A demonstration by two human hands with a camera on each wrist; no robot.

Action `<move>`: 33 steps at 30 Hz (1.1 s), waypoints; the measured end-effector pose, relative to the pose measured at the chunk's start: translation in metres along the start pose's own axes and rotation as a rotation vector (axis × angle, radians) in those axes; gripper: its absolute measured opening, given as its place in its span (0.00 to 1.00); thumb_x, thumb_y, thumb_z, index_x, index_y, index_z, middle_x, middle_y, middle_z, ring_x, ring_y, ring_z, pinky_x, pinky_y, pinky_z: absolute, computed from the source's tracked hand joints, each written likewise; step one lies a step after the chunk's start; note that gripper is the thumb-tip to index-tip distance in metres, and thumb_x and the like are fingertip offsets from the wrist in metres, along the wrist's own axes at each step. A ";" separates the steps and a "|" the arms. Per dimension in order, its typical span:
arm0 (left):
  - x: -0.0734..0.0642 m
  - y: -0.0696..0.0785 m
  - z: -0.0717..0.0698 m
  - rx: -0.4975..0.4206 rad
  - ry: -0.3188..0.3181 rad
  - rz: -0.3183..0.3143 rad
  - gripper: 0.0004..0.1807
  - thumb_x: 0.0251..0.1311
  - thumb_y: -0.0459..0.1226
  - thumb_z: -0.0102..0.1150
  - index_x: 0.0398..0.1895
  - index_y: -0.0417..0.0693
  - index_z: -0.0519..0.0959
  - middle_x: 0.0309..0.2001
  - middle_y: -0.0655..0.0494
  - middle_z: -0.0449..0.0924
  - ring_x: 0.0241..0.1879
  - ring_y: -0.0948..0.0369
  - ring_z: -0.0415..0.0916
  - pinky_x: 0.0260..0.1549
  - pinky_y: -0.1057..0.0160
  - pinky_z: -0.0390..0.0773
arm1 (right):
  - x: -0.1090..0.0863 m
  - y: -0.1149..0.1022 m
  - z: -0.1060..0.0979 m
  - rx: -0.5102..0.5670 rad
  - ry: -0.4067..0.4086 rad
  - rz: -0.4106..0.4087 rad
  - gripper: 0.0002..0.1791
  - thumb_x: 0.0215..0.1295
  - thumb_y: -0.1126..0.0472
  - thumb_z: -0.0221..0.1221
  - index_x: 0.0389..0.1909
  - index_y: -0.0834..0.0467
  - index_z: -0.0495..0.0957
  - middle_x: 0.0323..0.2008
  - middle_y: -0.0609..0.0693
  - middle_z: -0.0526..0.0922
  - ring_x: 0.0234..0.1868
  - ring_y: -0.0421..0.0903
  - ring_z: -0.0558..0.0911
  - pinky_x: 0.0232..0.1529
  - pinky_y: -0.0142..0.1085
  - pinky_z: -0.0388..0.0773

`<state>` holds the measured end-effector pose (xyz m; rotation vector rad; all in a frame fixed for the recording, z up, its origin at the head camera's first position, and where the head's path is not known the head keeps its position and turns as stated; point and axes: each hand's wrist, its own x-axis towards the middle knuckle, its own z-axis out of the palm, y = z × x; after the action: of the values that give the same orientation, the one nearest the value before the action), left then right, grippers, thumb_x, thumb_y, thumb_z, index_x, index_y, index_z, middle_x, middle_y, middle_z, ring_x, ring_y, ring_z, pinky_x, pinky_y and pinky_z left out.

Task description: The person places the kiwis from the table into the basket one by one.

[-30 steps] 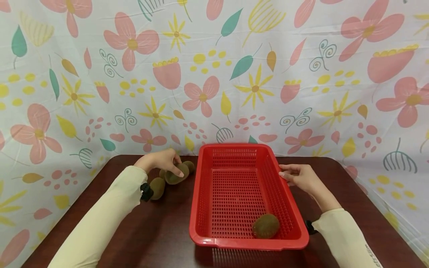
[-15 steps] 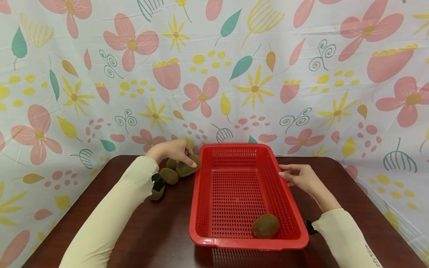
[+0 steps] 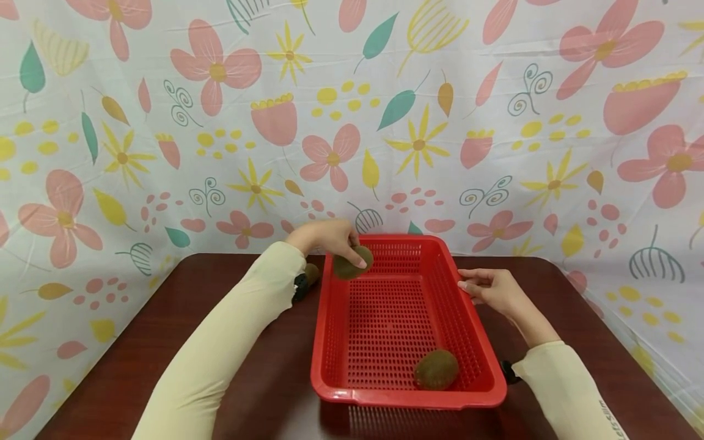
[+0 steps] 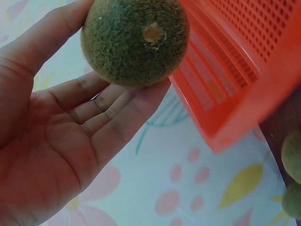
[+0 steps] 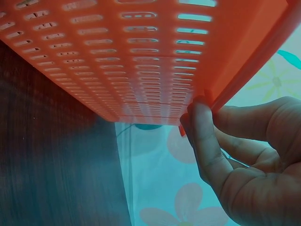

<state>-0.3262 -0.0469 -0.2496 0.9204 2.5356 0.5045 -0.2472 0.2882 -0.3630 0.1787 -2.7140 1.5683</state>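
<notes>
My left hand point(image 3: 329, 237) pinches a brown fuzzy kiwi point(image 3: 346, 269) over the far left corner of a red plastic basket point(image 3: 385, 318). In the left wrist view, thumb and fingers of the left hand point(image 4: 56, 136) grip the kiwi point(image 4: 134, 42), its stem end facing the camera, beside the basket wall point(image 4: 235, 113). A second kiwi point(image 3: 436, 370) lies on the basket floor near the front right corner. At the right side, my right hand point(image 3: 499, 294) holds the basket's rim. The right wrist view shows the right hand's point(image 5: 244, 157) thumb and fingers pinching that rim.
Left of the basket, a kiwi point(image 3: 312, 274) shows on the dark wooden table point(image 3: 264, 373), partly behind the left wrist; the left sleeve covers the area nearby. Two kiwis point(image 4: 292, 155) appear at the left wrist view's right edge. A floral cloth point(image 3: 352, 153) hangs behind the table.
My left hand has lifted a kiwi from the group on the table and carried it right, over the basket's rim. The right hand and basket have stayed put.
</notes>
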 end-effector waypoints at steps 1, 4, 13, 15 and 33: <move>0.004 0.004 0.001 0.026 0.001 0.004 0.16 0.56 0.45 0.69 0.19 0.48 0.76 0.16 0.61 0.66 0.18 0.66 0.57 0.20 0.69 0.63 | 0.000 0.000 0.000 -0.001 0.002 0.000 0.27 0.67 0.63 0.59 0.61 0.75 0.68 0.41 0.65 0.83 0.32 0.45 0.85 0.35 0.40 0.83; 0.014 0.015 0.004 0.071 -0.001 0.025 0.15 0.55 0.46 0.69 0.22 0.45 0.80 0.18 0.60 0.70 0.19 0.66 0.61 0.21 0.69 0.66 | 0.000 0.000 0.000 -0.003 0.003 -0.003 0.27 0.67 0.63 0.59 0.61 0.75 0.68 0.41 0.64 0.83 0.32 0.44 0.85 0.35 0.40 0.83; 0.043 0.042 0.029 0.122 -0.012 0.120 0.21 0.54 0.46 0.70 0.12 0.49 0.71 0.12 0.62 0.63 0.14 0.67 0.57 0.17 0.70 0.64 | 0.000 0.001 0.001 0.002 -0.001 -0.003 0.27 0.67 0.64 0.59 0.61 0.76 0.67 0.38 0.62 0.84 0.31 0.42 0.83 0.34 0.40 0.83; 0.048 0.046 0.037 0.123 -0.021 0.119 0.21 0.54 0.46 0.70 0.13 0.49 0.72 0.12 0.62 0.65 0.14 0.67 0.60 0.18 0.70 0.66 | 0.000 0.001 0.001 0.004 -0.006 -0.002 0.27 0.67 0.64 0.59 0.61 0.76 0.67 0.38 0.62 0.84 0.31 0.43 0.84 0.34 0.40 0.83; 0.090 0.071 0.122 0.182 -0.151 0.062 0.27 0.54 0.48 0.69 0.12 0.50 0.63 0.10 0.60 0.55 0.11 0.66 0.58 0.15 0.70 0.64 | -0.001 -0.001 0.001 -0.006 -0.007 -0.012 0.26 0.67 0.64 0.59 0.61 0.76 0.67 0.40 0.64 0.83 0.33 0.44 0.84 0.35 0.40 0.83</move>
<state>-0.2943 0.0876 -0.3429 1.0618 2.4511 0.2142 -0.2463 0.2873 -0.3626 0.2002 -2.7172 1.5598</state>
